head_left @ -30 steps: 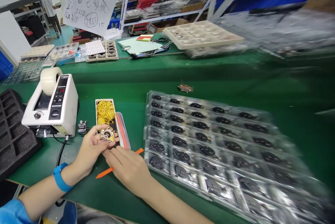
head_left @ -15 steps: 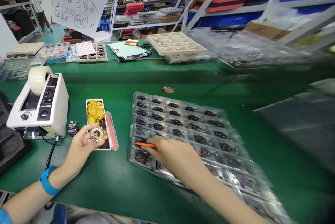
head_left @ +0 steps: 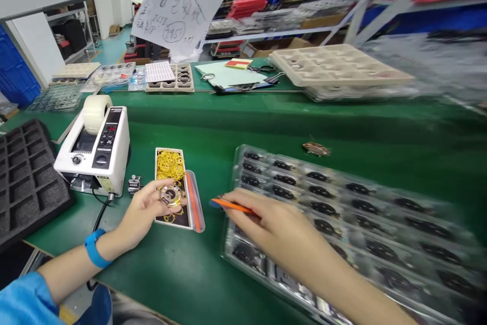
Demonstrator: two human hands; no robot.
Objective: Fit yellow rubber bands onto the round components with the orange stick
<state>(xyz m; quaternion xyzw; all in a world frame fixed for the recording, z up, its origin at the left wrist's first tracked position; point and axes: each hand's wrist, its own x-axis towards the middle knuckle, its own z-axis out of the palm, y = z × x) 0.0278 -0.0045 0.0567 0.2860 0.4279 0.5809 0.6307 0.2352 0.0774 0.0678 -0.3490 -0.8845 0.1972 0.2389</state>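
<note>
My left hand (head_left: 146, 208) is closed on a round, gold-rimmed watch case (head_left: 171, 195), held by its edge over a white box (head_left: 189, 218) of thin yellow rings (head_left: 170, 164). My right hand (head_left: 266, 218) grips slim orange tweezers (head_left: 236, 206), pointing left, above the near left edge of a clear plastic tray (head_left: 233, 244). A small dark bluish piece (head_left: 215, 203) shows at the tweezers' tip, too blurred to name. Dark round parts (head_left: 323, 208) fill many tray pockets; my right hand and forearm hide some of them.
A tape dispenser (head_left: 114, 157) and a tally counter (head_left: 134, 184) stand left of the box. A clear case with an orange strip (head_left: 195, 203) leans along its right side. Behind the tray lies another gold-rimmed round part (head_left: 316, 149). A black foam tray (head_left: 30, 173) is at far left.
The view has swung left, so things sit further right. My right hand has lifted the tweezers from the tray pockets toward my left hand, with a dark piece now at the tip.
</note>
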